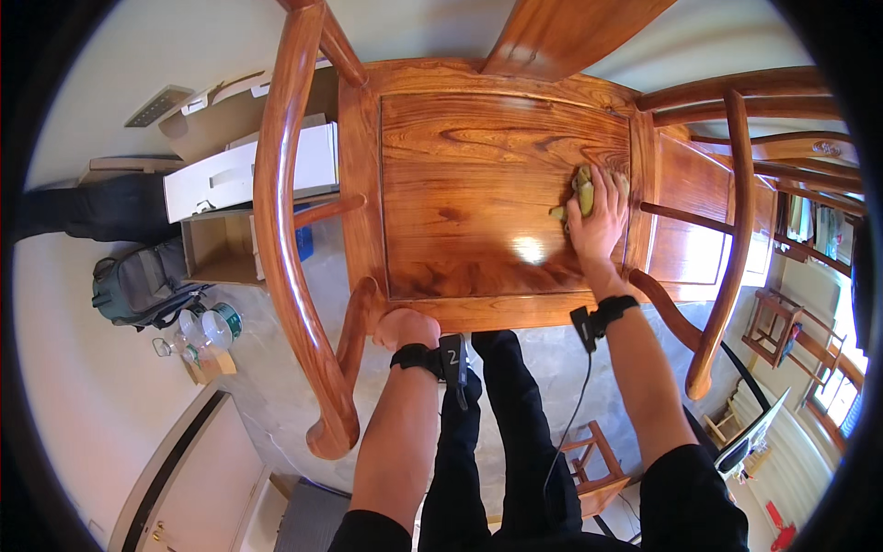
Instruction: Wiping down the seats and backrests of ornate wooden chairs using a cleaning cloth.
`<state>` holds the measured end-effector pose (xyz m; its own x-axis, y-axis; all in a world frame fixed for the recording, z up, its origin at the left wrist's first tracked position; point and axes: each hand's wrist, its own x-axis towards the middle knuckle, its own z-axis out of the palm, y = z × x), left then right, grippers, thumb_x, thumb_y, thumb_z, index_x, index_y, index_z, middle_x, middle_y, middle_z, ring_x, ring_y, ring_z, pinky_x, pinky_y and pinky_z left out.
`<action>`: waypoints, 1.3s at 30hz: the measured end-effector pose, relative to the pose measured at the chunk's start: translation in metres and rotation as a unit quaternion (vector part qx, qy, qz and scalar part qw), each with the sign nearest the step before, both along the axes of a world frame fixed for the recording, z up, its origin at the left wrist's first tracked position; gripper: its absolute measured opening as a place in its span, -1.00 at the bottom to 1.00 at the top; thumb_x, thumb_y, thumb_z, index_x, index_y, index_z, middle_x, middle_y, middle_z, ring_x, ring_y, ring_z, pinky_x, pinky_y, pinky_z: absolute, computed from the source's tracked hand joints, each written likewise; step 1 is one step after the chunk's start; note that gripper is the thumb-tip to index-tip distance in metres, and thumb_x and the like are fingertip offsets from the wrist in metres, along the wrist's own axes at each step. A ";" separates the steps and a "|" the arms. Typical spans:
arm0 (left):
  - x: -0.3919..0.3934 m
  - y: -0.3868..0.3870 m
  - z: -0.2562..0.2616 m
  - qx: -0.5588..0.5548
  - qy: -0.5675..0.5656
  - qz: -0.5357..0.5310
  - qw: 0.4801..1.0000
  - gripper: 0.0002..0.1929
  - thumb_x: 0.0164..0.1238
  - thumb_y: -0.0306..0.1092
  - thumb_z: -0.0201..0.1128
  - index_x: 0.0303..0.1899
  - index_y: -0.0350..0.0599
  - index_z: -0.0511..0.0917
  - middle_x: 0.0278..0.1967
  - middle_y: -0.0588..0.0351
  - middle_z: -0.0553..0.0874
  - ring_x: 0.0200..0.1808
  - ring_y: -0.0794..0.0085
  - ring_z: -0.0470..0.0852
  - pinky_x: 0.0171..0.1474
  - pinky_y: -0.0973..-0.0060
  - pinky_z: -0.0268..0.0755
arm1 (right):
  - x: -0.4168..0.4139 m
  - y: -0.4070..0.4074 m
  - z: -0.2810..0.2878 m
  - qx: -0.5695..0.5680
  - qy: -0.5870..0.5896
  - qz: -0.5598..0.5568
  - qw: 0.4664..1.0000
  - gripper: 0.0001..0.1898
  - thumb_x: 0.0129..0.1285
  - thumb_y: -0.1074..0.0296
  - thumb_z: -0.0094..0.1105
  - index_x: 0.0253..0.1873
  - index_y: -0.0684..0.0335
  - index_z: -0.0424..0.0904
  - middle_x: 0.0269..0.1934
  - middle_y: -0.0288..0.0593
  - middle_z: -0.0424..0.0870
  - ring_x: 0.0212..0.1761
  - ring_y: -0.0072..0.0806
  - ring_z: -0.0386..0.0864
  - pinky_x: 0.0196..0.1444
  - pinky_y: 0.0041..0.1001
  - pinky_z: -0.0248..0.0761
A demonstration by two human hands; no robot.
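Before me stands a glossy wooden armchair, its flat seat panel (469,200) framed by curved armrests. My right hand (599,214) presses a crumpled olive-green cloth (585,193) against the right side of the seat. Its fingers are spread over the cloth, and part of the cloth is hidden beneath them. At the seat's front left corner, my left hand (408,327) touches the wood beside the base of the left armrest post (357,328). The fingers of that hand are curled out of sight, so their hold is hidden.
The left armrest (276,228) and right armrest (724,310) flank the seat, with the backrest slat (566,34) beyond. More wooden furniture (693,214) adjoins on the right. Leftward are a white box (227,172), a backpack (145,283) and plastic bottles (214,328). A cable (571,421) hangs from my right wristband.
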<state>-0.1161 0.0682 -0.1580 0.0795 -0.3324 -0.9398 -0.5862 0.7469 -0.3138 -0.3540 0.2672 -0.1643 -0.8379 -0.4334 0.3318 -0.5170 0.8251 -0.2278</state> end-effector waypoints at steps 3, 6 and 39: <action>0.013 -0.002 -0.017 -0.063 -0.029 0.091 0.993 -0.75 0.35 -0.21 0.20 -0.07 0.18 0.81 -0.15 0.31 0.81 -0.13 0.37 0.76 -0.35 0.31 0.47 | 0.045 0.002 -0.001 -0.003 -0.019 -0.024 1.000 -0.29 0.17 0.04 0.28 0.43 0.12 0.41 0.34 -0.05 0.48 0.47 0.03 0.27 0.50 0.01 0.08; 0.000 0.011 -0.009 -0.056 0.024 0.075 0.995 -0.77 0.31 -0.22 0.21 -0.15 0.15 0.82 -0.26 0.35 0.79 -0.22 0.38 0.74 -0.42 0.34 0.39 | 0.079 0.014 0.001 0.000 -0.034 -0.033 0.999 -0.30 0.18 0.06 0.24 0.43 0.16 0.41 0.34 -0.05 0.48 0.48 0.03 0.26 0.53 0.04 0.03; -0.014 -0.001 0.014 -0.034 -0.059 0.016 0.998 -0.68 0.45 -0.15 0.12 0.11 0.21 0.73 0.04 0.38 0.76 0.05 0.47 0.71 -0.16 0.33 0.51 | -0.029 -0.081 0.010 -0.041 -0.093 0.201 0.974 -0.33 -0.02 0.15 0.43 0.29 -0.05 0.54 0.27 -0.28 0.55 0.49 -0.24 0.31 0.54 0.04 0.09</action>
<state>-0.1298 0.0676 -0.1435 0.1994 -0.3910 -0.8986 -0.5663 0.7024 -0.4313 -0.3829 0.1859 -0.1538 -0.6553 -0.7169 0.2380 -0.7377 0.5396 -0.4057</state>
